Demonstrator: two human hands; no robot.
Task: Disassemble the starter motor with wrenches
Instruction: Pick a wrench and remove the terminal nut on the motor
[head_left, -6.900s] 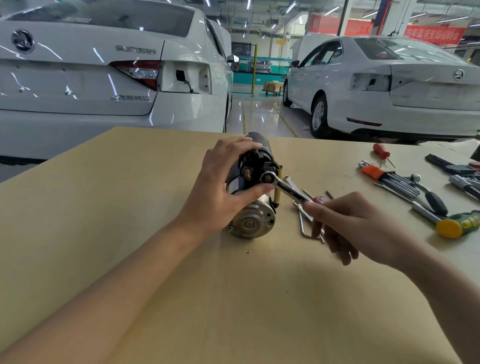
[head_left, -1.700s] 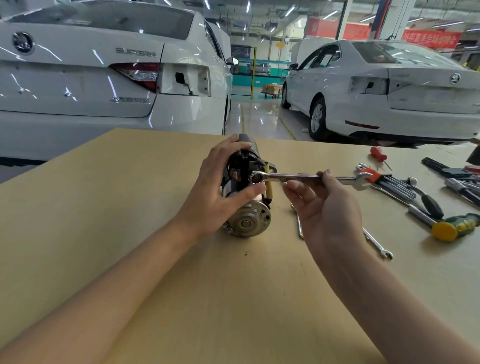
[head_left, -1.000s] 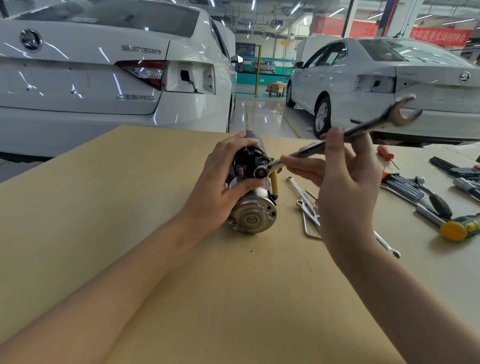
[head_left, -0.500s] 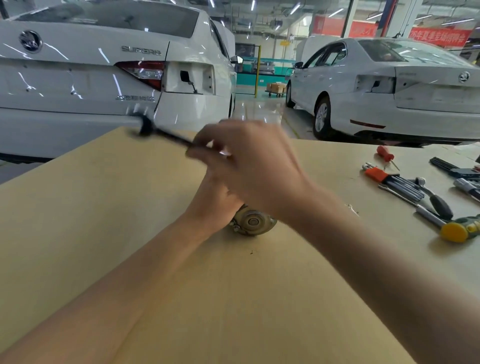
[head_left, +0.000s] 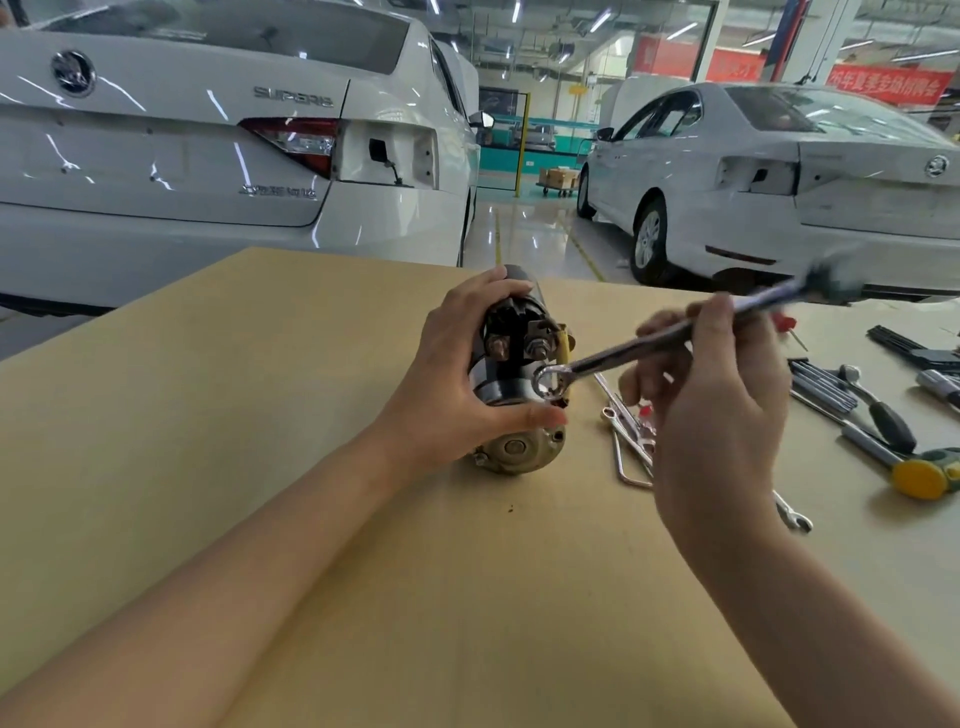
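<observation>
The starter motor (head_left: 511, 395) lies mid-counter (head_left: 260, 415) toward the far edge; loose wrenches (head_left: 626, 436) just right of it, more tools (head_left: 878, 415) at the right edge, two cars (head_left: 208, 156) behind.

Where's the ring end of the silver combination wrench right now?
Head view, centre: silver combination wrench in right hand, ring end beside the black starter motor.

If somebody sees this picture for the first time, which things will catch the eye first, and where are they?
In the middle, the left hand grips the starter motor on the tan table, while the right hand holds a shiny wrench with its ring end at the motor. More tools lie at the right, and two white cars stand behind.
</observation>
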